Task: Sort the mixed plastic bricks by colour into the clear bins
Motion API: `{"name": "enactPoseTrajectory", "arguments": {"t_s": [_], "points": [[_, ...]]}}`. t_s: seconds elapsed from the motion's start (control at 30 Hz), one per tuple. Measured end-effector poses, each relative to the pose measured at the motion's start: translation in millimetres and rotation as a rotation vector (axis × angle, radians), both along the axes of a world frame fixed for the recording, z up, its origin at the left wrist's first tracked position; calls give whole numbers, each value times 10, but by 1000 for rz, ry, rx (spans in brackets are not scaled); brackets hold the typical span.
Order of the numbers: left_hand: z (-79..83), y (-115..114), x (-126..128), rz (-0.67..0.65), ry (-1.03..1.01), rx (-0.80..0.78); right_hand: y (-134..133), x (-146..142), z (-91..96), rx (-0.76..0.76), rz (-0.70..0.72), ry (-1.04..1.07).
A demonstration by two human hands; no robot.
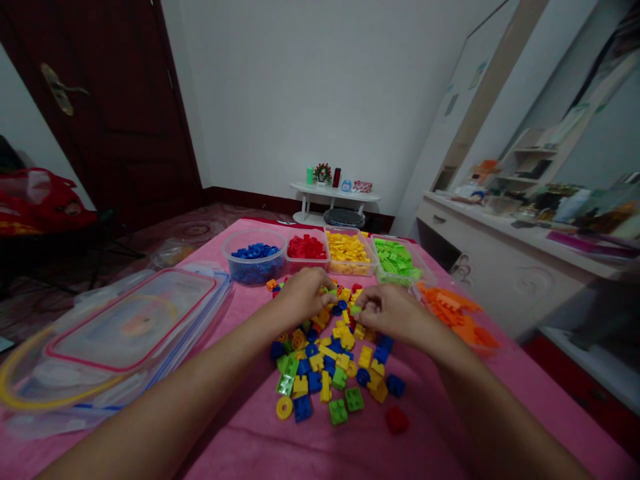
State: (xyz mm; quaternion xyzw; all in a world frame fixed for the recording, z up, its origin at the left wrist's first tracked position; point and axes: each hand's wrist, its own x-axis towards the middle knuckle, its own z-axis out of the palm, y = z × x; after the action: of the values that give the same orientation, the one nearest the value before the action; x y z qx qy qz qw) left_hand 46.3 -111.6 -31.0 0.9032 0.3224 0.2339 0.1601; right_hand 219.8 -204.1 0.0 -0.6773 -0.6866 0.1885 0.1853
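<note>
A heap of mixed plastic blocks (pixel 330 363) in blue, yellow, green and red lies on the pink cloth (pixel 320 447). My left hand (pixel 303 297) rests curled over the far left of the heap, fingers closed on something small that I cannot make out. My right hand (pixel 387 310) is beside it on the right, pinching a small green block (pixel 355 309) between thumb and fingers. The two hands almost touch above the heap.
Behind the heap stand tubs of sorted blocks: blue (pixel 255 261), red (pixel 306 250), yellow (pixel 349 253), green (pixel 397 260), and an orange pile (pixel 457 317) at right. Stacked clear lids (pixel 125 327) lie at left. A white dresser (pixel 510 267) borders the right side.
</note>
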Motion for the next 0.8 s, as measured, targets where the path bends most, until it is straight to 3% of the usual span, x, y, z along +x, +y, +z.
{"name": "enactPoseTrajectory", "arguments": {"t_s": [0.13,0.23,0.33,0.47,0.57,0.67,0.8], "points": [[136,-7,27,-9,-367,-80,101,-73,-104,95,-136,862],[170,-47,70,-110,-540,-229,108,-212,-206,-10,-147,1475],[173,-90,92,-236,-529,-254,71,-315,-247,-167,-117,1865],[170,-180,110,-285,-386,-76,26,-408,-226,-273,-74,2065],[153,-250,135,-252,-287,6,31,-469,-240,-306,-179,2117],[145,-264,142,-194,-281,9,45,-488,-273,-273,-306,2117],[156,-161,97,-123,-344,1,93,-319,-229,-178,-336,2022]]}}
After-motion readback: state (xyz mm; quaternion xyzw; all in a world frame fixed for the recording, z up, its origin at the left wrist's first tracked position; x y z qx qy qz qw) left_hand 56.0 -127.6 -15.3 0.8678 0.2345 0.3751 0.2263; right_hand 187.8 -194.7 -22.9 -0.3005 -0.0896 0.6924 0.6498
